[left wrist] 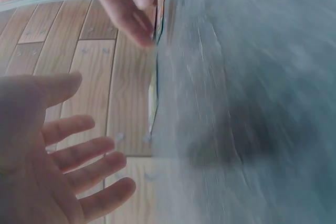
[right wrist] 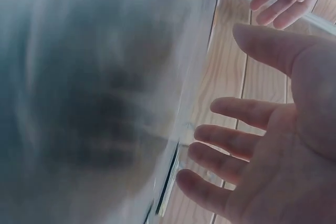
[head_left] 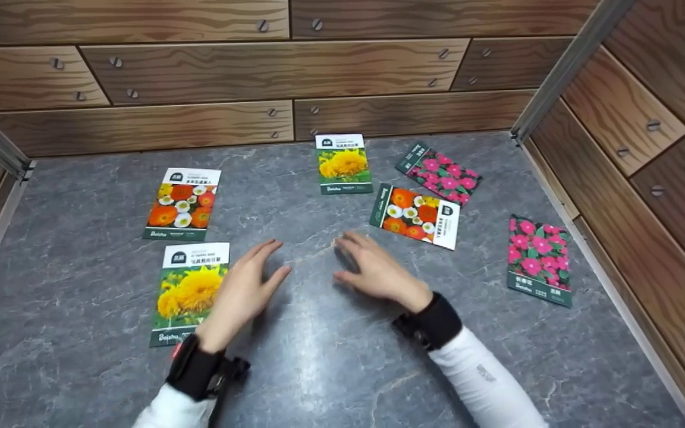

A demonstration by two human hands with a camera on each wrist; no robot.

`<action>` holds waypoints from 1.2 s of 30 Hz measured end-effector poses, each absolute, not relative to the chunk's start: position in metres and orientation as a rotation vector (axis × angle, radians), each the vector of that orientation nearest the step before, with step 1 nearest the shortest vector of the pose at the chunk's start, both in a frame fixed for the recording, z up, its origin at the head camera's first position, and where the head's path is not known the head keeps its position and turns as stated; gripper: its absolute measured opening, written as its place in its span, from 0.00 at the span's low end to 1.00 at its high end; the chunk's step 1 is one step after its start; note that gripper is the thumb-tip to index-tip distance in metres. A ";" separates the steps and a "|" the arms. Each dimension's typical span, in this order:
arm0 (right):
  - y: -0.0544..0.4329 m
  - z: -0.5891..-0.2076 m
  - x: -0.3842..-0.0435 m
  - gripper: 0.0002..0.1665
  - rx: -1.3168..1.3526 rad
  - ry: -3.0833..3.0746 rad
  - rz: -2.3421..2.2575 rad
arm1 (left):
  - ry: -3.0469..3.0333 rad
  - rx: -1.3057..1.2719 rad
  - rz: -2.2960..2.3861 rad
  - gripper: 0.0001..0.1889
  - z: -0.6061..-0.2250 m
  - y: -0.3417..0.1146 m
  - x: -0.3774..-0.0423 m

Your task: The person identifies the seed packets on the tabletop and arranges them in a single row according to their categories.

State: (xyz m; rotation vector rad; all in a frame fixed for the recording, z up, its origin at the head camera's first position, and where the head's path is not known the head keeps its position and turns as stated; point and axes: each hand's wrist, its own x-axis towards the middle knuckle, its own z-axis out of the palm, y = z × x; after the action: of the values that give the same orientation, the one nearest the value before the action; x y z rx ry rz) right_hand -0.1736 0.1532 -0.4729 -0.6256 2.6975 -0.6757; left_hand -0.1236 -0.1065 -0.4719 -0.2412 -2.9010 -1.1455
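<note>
My left hand [head_left: 244,291] is held over the grey tabletop with relaxed, spread fingers and nothing in them. It overlaps the right edge of a yellow sunflower seed packet [head_left: 188,294] in the head view. Farther up on the left lies an orange-and-white poppy seed packet [head_left: 181,205]. My right hand [head_left: 375,270], also holding nothing, has its fingers loosely extended toward the left. Nearest to it is a second poppy packet [head_left: 414,215], turned sideways. Both wrist views show the palms, the left hand [left wrist: 68,171] and right hand [right wrist: 262,145], with fingers apart.
A smaller-looking sunflower packet [head_left: 343,165] lies near the back wall. Beside it, a pink-flower packet [head_left: 446,175] lies slanted, partly under the sideways poppy packet. Another pink-flower packet [head_left: 539,258] is at the right. Wood-patterned walls [head_left: 200,71] with metal corner posts enclose the grey tabletop [head_left: 319,356].
</note>
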 end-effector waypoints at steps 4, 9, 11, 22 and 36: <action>0.160 -0.468 -0.202 0.44 -0.598 2.724 -0.639 | -2.880 -0.212 -1.200 0.29 -0.472 -0.098 -0.146; 0.167 -0.464 -0.242 0.44 -0.552 2.769 -0.586 | -2.864 -0.181 -1.278 0.29 -0.471 -0.090 -0.173; 0.168 -0.465 -0.257 0.44 -0.519 2.779 -0.574 | -2.848 -0.178 -1.304 0.28 -0.471 -0.088 -0.182; 0.166 -0.476 -0.308 0.41 -0.358 2.799 -0.458 | -2.782 -0.067 -1.322 0.25 -0.487 -0.074 -0.208; 0.137 -0.480 -0.279 0.36 -0.554 2.794 -0.387 | -2.807 0.034 -1.242 0.23 -0.489 -0.075 -0.210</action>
State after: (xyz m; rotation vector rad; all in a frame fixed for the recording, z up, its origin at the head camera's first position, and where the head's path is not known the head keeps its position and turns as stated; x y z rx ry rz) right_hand -0.2792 0.1369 -0.4797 -0.5543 2.7942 -0.3866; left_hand -0.2101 -0.0748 -0.4886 0.0337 -2.8074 -1.2416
